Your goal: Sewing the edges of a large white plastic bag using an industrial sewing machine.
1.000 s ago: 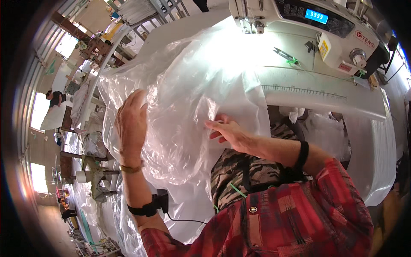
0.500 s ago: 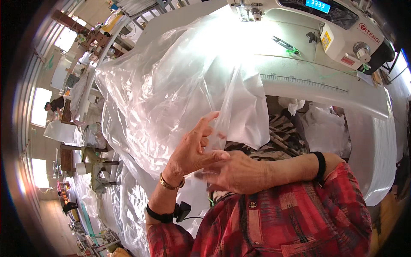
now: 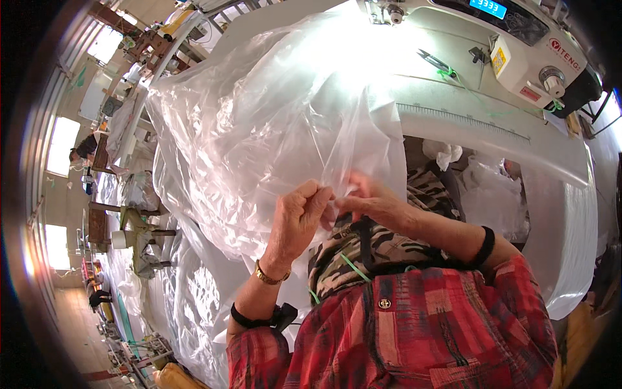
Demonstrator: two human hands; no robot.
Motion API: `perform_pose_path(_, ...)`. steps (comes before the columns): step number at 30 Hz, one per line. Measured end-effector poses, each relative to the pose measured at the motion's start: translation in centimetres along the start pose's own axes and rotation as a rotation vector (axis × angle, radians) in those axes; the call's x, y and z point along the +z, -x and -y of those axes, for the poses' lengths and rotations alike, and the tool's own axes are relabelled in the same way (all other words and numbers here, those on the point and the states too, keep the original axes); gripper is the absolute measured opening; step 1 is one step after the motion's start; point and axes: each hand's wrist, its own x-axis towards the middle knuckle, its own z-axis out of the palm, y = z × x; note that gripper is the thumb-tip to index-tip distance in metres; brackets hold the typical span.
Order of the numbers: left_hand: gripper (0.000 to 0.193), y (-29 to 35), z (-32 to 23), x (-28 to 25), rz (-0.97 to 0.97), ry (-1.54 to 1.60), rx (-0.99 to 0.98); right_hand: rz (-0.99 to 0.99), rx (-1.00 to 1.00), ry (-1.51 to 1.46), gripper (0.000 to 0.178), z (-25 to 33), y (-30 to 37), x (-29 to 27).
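Observation:
A large sheet of thin clear plastic film [image 3: 253,129] spreads over the sewing machine table and hangs down over my lap. My left hand [image 3: 299,211], with a watch on its wrist, pinches the film's near edge between thumb and fingers. Close beside it on the right, my right hand [image 3: 372,200] grips the same edge, its fingertips slightly blurred. The film is gathered into folds that run from my fingers up toward the machine. Part of the edge is hidden behind my fingers.
A white sewing machine [image 3: 531,58] with a lit display stands at the far right. Thread snips [image 3: 435,63] lie on the table, beyond a printed ruler scale [image 3: 463,123]. Crumpled plastic [image 3: 492,194] sits below the table at right. A draped stool [image 3: 136,240] stands at left.
My right hand has risen from beneath my left wrist to the film's edge. My left hand's outstretched finger has closed into a pinch. The view has shifted slightly.

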Motion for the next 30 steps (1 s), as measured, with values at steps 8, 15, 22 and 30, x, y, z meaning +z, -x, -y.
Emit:
perform_pose_path(8, 0.017, 0.4, 0.9, -1.3, -0.143, -0.076, 0.028, 0.183, 0.03, -0.167, 0.023, -2.2, -0.5, 0.0)
perform_pose_path(15, 0.022, 0.7, 1.2, -1.0, -0.157, 0.002, 0.0, 0.068, 0.056, -0.066, 0.021, -2.2, 0.0, -0.3)
perform_pose_path(22, 0.021, 0.8, 0.5, -1.5, -0.145, 0.136, 0.021, -0.792, -0.456, 0.222, 0.041, -4.0, 0.2, -6.1)
perform_pose_path(30, 0.013, 0.4, -2.8, 0.0, 0.049, 0.322, -0.099, -0.573, -0.022, 0.453, 0.019, -4.3, 1.8, -5.7)
